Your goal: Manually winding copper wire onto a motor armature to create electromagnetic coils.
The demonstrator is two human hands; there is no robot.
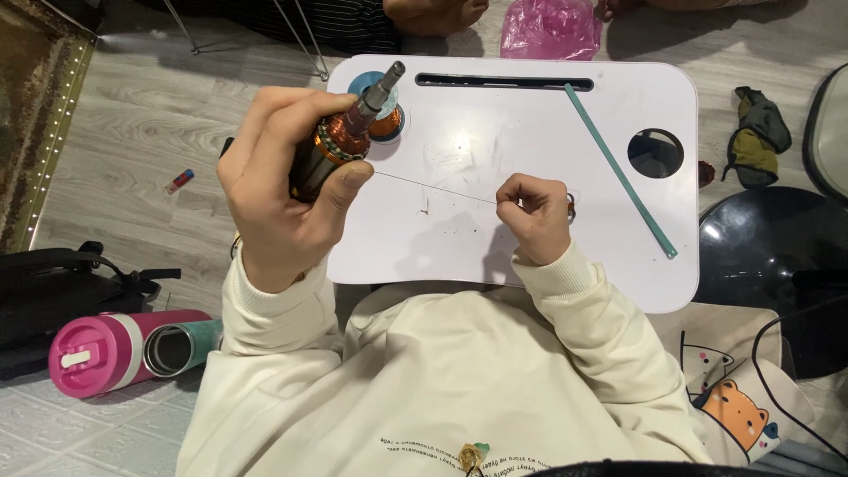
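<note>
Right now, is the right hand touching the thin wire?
Touching. The head view shows the thin wire running taut from the motor rotor straight into the pinched fingers of the right hand.

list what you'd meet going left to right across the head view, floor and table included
black bag → pink bottle → left hand holding the motor armature → thin wire → right hand → teal stick → round hole in table → olive cloth

Left hand (278, 190) grips motor armature (340, 141); right hand (533, 216) pinches its wire (433, 188) taut
</note>
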